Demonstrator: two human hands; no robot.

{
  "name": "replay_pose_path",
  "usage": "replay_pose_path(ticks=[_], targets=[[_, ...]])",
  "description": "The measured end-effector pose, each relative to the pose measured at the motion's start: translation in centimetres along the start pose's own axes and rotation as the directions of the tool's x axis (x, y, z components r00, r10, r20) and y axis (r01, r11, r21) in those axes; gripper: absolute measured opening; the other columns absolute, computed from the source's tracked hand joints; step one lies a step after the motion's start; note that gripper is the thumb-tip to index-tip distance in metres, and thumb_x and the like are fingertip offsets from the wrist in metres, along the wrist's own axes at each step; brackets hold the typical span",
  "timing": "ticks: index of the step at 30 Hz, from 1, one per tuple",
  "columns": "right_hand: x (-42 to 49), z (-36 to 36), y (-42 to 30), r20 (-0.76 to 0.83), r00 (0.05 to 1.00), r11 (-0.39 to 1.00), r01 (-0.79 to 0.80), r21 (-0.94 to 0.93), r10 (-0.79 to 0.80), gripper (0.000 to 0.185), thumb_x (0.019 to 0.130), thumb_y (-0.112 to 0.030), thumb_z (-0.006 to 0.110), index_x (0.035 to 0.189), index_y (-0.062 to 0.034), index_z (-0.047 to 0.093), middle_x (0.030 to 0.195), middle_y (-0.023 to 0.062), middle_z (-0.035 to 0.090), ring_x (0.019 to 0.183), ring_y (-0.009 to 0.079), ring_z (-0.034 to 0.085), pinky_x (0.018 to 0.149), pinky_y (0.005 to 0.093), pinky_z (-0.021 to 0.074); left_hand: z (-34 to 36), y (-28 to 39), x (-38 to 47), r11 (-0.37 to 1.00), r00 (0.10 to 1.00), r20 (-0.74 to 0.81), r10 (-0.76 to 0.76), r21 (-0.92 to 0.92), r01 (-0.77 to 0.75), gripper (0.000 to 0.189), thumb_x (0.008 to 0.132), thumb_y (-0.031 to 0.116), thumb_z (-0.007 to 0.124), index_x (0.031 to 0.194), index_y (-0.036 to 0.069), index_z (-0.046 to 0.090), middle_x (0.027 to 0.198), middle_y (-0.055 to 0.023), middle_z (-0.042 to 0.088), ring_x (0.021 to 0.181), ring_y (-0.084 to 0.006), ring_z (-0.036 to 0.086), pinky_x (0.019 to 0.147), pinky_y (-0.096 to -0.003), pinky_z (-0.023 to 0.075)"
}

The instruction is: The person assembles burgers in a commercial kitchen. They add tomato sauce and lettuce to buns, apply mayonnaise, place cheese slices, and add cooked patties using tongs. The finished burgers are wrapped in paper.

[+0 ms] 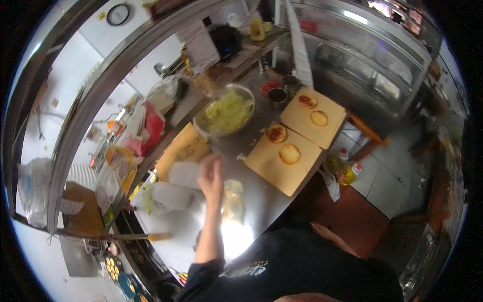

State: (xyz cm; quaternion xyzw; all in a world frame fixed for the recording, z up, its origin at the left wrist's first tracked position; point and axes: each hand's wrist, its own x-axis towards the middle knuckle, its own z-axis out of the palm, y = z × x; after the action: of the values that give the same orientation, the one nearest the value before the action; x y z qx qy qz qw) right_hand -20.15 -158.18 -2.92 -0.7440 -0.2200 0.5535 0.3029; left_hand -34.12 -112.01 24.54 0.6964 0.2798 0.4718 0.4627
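Observation:
My left hand (210,177) is blurred above the steel counter (260,196), its fingers bent. Whether it holds anything cannot be made out. Just left of it lie pale, whitish bags or containers (173,195), and a clear jar or bottle with pale contents (233,196) lies to its right. Farther off stands a metal bowl (253,100) full of shredded green vegetable (230,111). Two tan cardboard sheets (269,170) each carry two browned bun halves (289,154). My right hand (319,228) is low at my right side, partly hidden by my dark shirt, its fingers unclear.
A tan board (181,151) with bits on it lies beside the bowl. Dark metal cups (278,99) stand behind the cardboard. Bottles of yellow oil (347,175) with red caps stand low at the right. A metal-framed shelf (177,124) with bags runs along the left.

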Motion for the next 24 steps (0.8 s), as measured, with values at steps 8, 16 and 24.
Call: replay_pose_path(ticks=[8,16,24], targets=[[-1.3,-0.1,4.4,-0.334,0.932,0.989,-0.115,0.092,0.14,0.064,0.107,-0.056,0.046,0.15,-0.0087,0.055,0.146,0.0222,0.057,0.131,0.0362,0.057,0.108,0.0454,0.047,16.4,10.0,21.9,0.859,0.938,0.115,0.327,-0.451,-0.244,0.062,0.105,0.015,0.062,0.157,-0.005,0.033,0.161,-0.0209,0.04,0.147,-0.0279,0.044,0.119,-0.039,0.0387],[0.8,-11.9,12.2,-0.449,0.892,0.999,0.052,0.012,-0.041,0.045,0.103,-0.044,0.06,0.118,-0.0044,0.073,0.104,0.0201,0.073,0.086,0.0371,0.07,0.077,0.0467,0.0549,25.3,11.4,39.5,0.334,0.999,-0.013,0.038,-0.942,-0.025,0.042,0.101,0.006,0.062,0.139,0.009,0.044,0.127,-0.0104,0.059,0.122,-0.0276,0.056,0.103,-0.0488,0.0483],[2.0,-27.5,7.3,-0.224,0.963,0.986,0.135,-0.094,-0.153,0.037,0.1,-0.033,0.068,0.118,0.0,0.072,0.105,0.0208,0.075,0.094,0.04,0.071,0.083,0.0473,0.0547,27.3,12.2,38.1,0.339,0.967,-0.169,-0.193,-0.936,-0.096,0.026,0.1,0.029,0.072,0.11,0.007,0.062,0.098,-0.0058,0.064,0.091,-0.0228,0.065,0.081,-0.0416,0.0554]])
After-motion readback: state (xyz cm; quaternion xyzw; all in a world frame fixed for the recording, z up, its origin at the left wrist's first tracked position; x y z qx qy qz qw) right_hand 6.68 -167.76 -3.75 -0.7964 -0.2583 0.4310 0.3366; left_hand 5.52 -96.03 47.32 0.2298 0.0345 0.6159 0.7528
